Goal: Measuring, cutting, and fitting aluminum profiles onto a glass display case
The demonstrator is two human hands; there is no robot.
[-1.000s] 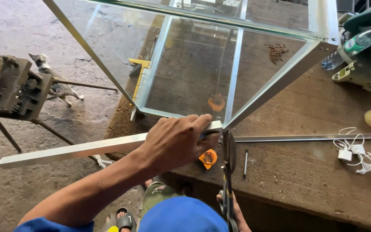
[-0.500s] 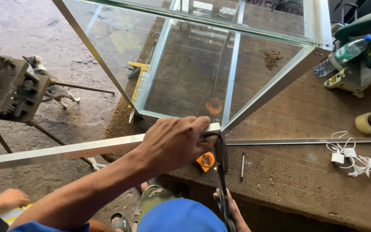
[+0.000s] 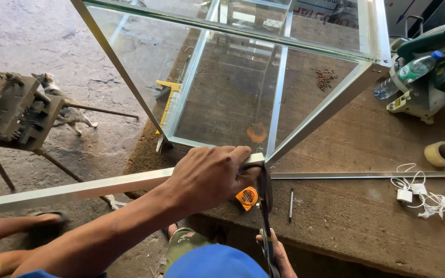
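2 hands: left hand [image 3: 209, 177] grips aluminium bar [image 3: 78, 189], right hand [image 3: 279, 249] holds snips [image 3: 264, 206].

I see open counter [image 3: 346, 226] right of the pen [image 3: 291, 204]; the glass case [image 3: 243, 87] blocks access behind, cable [image 3: 413, 188] and tape roll [image 3: 441, 153] obstruct far right.

1. The left hand [image 3: 209, 177] lies palm down near the front edge of the worktop, fingers curled forward and wrapped over what it presses on, the grip closed tight.
2. The left forearm runs bare from the lower left corner of the view up to that hand, wrist nearly straight.
3. The right hand [image 3: 276, 255] shows only partly at the bottom edge, below the worktop's front edge, fingers closed around a thin handle.
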